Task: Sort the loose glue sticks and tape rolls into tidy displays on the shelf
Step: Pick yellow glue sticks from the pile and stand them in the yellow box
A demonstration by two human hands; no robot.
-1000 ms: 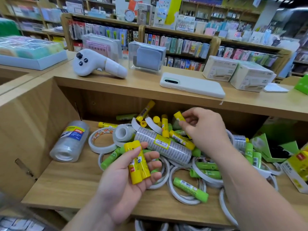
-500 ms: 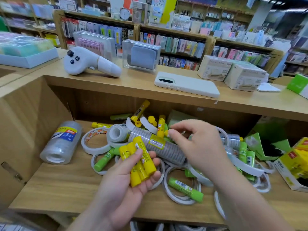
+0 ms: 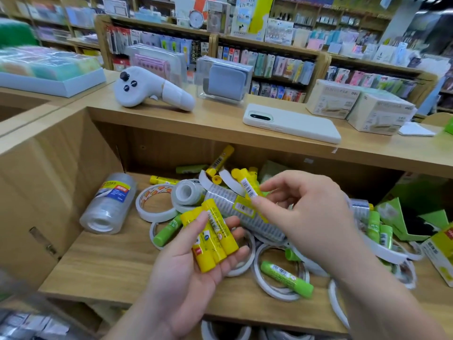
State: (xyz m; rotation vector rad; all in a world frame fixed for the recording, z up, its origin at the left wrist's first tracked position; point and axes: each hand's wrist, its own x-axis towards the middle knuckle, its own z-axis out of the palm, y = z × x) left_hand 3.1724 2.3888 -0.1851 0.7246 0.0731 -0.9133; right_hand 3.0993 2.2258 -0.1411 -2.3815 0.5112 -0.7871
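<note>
On the shelf (image 3: 98, 261) we find the wrapped tape stack (image 3: 107, 204) lying at the left end, the heap of loose tape rolls (image 3: 153, 216) and glue sticks (image 3: 286, 276) spread from the middle to the right end, and on the tabletop (image 3: 196, 123) above, the controller (image 3: 152, 93) left of the phone (image 3: 291, 123), with boxes (image 3: 333, 99) behind it to the right.

A white controller (image 3: 152, 93), a phone (image 3: 291, 123) and two boxes (image 3: 333, 99) lie on the counter (image 3: 208, 116).

Wooden shelf (image 3: 103, 266) bears tape rolls (image 3: 157, 204), glue sticks (image 3: 286, 276).
</note>
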